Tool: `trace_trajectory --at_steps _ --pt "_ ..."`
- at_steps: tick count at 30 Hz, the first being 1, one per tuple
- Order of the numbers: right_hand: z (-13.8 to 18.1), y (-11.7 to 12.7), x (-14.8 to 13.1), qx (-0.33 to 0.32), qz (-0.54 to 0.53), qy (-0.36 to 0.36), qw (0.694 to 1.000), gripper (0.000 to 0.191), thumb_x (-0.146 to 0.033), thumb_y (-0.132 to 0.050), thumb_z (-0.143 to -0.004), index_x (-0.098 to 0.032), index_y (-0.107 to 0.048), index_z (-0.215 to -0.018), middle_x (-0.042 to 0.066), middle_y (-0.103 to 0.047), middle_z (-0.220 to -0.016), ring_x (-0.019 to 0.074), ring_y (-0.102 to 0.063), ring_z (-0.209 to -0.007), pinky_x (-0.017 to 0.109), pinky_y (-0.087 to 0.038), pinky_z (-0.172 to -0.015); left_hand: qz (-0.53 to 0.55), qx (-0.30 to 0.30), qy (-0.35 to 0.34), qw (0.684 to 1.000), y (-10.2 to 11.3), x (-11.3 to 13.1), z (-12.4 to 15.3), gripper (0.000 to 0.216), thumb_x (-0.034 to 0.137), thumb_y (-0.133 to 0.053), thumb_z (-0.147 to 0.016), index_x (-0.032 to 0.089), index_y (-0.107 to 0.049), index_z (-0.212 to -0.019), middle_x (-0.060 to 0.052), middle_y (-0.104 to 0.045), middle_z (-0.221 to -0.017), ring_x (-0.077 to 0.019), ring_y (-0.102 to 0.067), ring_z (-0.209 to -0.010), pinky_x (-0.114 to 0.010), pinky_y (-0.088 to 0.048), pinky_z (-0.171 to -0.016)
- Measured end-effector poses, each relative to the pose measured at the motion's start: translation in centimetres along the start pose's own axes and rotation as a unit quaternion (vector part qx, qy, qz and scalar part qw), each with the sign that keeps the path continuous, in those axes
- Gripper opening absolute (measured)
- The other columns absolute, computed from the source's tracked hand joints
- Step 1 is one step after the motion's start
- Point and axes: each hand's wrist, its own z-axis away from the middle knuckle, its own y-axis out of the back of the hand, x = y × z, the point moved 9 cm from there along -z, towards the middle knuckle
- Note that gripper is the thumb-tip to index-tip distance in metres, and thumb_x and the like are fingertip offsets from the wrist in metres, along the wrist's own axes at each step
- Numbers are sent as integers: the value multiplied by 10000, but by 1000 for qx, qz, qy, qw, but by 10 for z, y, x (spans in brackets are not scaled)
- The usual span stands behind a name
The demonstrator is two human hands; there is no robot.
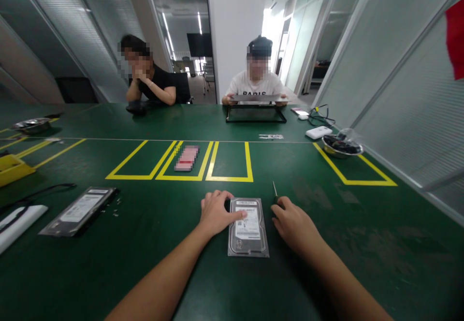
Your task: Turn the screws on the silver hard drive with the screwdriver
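Observation:
A silver hard drive with a white label lies flat on the green table in front of me. My left hand rests at its left side, the thumb lying over the label and the fingers at the upper left edge. Just right of the drive, my right hand is closed around a screwdriver. Its thin metal shaft points away from me, and most of the handle is hidden in my fingers. The screwdriver tip is apart from the drive.
Another hard drive lies at the left, with several small screws beside it. Yellow tape marks boxes, one holding a pinkish phone. A metal bowl of dark parts stands at right. Across the table, one person holds a flat panel; another sits leftward.

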Motion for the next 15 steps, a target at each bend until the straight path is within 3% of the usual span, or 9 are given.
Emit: trace_trajectory --at_steps 10,15 --pt "1 -4 8 -11 -50 -26 998 139 -159 -549 -868 -161 -653 -961 156 -568 -1151 232 -641 -912 359 -534 -786 2 -1 -6 1000 0 -1 0 654 783 -650 -602 295 -648 -1037 -50 -622 -1041 -297 -505 -1009 -392 -357 -830" --pt "4 17 -3 72 -57 28 995 250 -282 -544 -904 -177 -681 -1083 171 -615 -1187 347 -540 -1142 525 -463 -934 3 2 -7 1000 0 -1 -1 648 779 -656 -600 295 -647 -1031 -48 -620 -1039 -297 -503 -1006 -397 -355 -828"
